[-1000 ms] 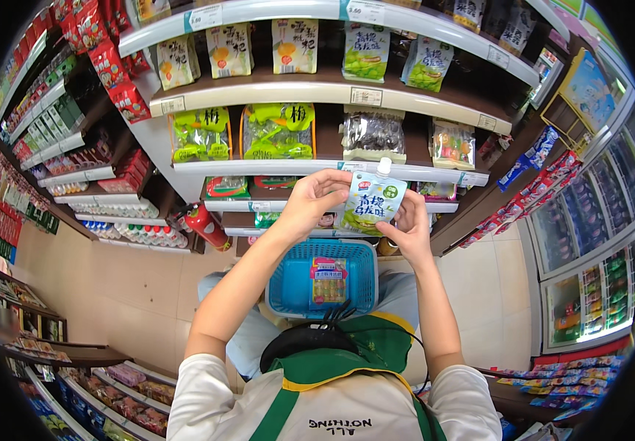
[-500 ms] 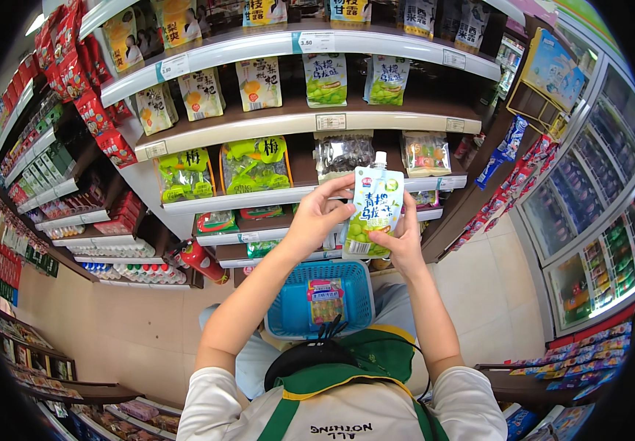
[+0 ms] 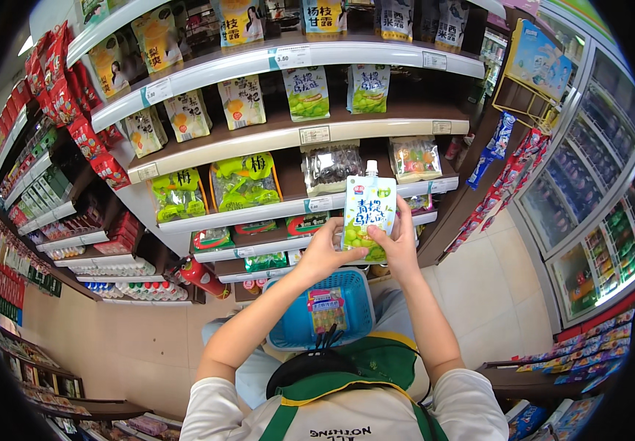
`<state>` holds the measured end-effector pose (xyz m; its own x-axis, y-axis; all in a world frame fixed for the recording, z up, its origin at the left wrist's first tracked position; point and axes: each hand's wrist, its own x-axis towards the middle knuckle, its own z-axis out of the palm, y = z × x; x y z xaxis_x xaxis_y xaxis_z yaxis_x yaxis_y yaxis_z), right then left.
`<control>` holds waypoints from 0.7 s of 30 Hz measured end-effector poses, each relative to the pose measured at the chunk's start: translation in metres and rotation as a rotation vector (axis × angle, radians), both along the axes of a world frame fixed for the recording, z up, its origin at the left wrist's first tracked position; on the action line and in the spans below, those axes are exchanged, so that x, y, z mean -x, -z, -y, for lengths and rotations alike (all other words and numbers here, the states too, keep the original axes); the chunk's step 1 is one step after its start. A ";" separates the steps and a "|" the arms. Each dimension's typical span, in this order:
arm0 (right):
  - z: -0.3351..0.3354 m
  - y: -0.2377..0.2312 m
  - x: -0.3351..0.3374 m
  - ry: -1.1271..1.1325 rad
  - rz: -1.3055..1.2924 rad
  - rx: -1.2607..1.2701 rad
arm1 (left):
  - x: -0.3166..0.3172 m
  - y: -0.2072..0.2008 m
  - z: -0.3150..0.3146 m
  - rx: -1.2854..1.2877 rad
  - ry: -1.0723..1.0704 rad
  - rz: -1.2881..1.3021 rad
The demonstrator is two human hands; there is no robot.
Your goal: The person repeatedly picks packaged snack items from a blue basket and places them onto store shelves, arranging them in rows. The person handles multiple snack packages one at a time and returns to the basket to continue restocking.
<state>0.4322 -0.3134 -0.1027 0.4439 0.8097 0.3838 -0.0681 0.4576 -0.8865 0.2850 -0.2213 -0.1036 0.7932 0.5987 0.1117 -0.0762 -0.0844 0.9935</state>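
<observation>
A spouted drink pouch [image 3: 368, 213], white and light blue with green grapes and a white cap, is held upright in front of the shelves. My right hand [image 3: 400, 246] grips its right side, thumb across the lower front and fingers behind. At the lower left corner, my left hand [image 3: 325, 252] pinches the pouch, its thumb stretched along the bottom; part of its fingers is hidden behind. Beneath my arms, a blue plastic basket [image 3: 282, 317] rests at my lap with a colourful snack pack [image 3: 326, 309] inside.
Similar grape pouches [image 3: 306, 94] stand on the shelf ahead, above green plum bags [image 3: 244, 182] and a dark dried-fruit bag [image 3: 332, 167]. Red packets [image 3: 98, 151] hang at left. A red fire extinguisher [image 3: 203, 278] stands low left. Glass-door fridges [image 3: 582, 169] line the right.
My left hand has slid from the pouch's upper left edge down to its lower left corner. The pouch is slightly lower, and the view has shifted a little.
</observation>
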 end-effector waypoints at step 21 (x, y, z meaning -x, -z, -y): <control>-0.005 -0.025 -0.102 0.152 0.240 0.010 | -0.130 -0.026 -0.022 0.096 -0.104 0.430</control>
<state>0.5344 -0.3080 -0.0774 0.4578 0.7450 0.4852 0.2130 0.4380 -0.8734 0.4151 -0.1994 -0.0779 0.6222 0.6962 0.3581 -0.4799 -0.0223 0.8771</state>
